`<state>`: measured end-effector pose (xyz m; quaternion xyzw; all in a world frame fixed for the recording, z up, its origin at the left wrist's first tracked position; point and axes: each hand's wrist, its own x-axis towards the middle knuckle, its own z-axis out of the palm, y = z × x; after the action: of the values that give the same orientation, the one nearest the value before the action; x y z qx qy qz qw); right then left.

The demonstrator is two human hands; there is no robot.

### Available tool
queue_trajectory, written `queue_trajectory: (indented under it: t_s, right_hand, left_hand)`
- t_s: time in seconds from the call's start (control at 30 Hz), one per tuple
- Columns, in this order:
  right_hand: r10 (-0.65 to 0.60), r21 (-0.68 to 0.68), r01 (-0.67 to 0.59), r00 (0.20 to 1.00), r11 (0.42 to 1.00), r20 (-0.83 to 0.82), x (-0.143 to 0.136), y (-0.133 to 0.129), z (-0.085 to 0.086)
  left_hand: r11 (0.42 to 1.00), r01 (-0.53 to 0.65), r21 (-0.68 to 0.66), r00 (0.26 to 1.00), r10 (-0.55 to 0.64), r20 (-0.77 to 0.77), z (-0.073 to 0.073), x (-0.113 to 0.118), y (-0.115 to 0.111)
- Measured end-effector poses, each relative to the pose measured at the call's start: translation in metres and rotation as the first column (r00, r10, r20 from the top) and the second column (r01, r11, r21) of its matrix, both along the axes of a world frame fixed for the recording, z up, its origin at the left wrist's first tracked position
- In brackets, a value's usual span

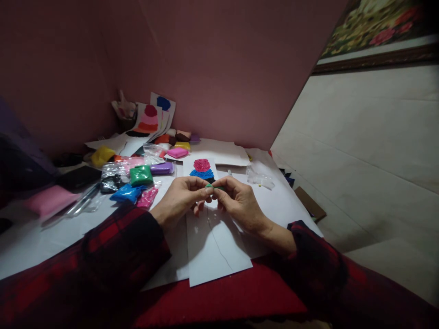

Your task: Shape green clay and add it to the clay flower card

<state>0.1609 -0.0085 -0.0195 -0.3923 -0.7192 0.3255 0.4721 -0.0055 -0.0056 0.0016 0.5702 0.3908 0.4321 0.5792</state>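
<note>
My left hand [185, 195] and my right hand [238, 201] meet over a white sheet of paper [216, 253]. Between the fingertips of both hands is a small piece of green modelling clay [209, 186], mostly covered by the fingers. On the sheet beyond my hands sits a clay picture with a dark pink round top [201, 165] and a blue band [201, 174] under it. Part of a black band shows below the blue, the rest hidden behind my fingers. A thin drawn line [217, 244] runs down the sheet toward me.
Left of my hands lie packets of clay: green [141, 175], blue [127, 193], pink [148, 195] and purple [162, 168]. Finished-looking clay pictures [149, 119] lean at the back wall. A clear plastic bag [260, 177] lies at right. The table's red front edge [219, 292] is near me.
</note>
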Motion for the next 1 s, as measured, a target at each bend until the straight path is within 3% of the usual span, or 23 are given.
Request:
queue_trajectory:
  t_s: [1.0]
  right_hand:
    - [0.009, -0.012, -0.010, 1.000, 1.000, -0.009, -0.0015, -0.0001, 0.0004]
  left_hand:
    - [0.999, -0.047, 0.015, 0.999, 0.047, 0.021, 0.0009, 0.0019, -0.0017]
